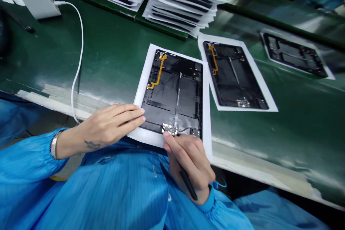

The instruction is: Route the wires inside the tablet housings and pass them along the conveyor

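Note:
An opened black tablet housing (167,97) lies on a white sheet (206,115) in front of me. An orange flex cable runs down its upper left side, and a small circuit board (170,128) sits at its near edge. My left hand (107,124) is open, fingers stretched out, with the fingertips on the housing's left edge. My right hand (190,158) is closed around a slim black pen-like tool (188,183), whose rear end sticks out below the palm. The fingertips are at the small circuit board; they hide the tool's tip.
A second tablet housing (235,75) on a sheet lies to the right, and a third (296,55) farther off. Tall layers of white sheets and dark panels (185,3) stand at the back. A white cable (81,39) crosses the green bench (107,61) on the left.

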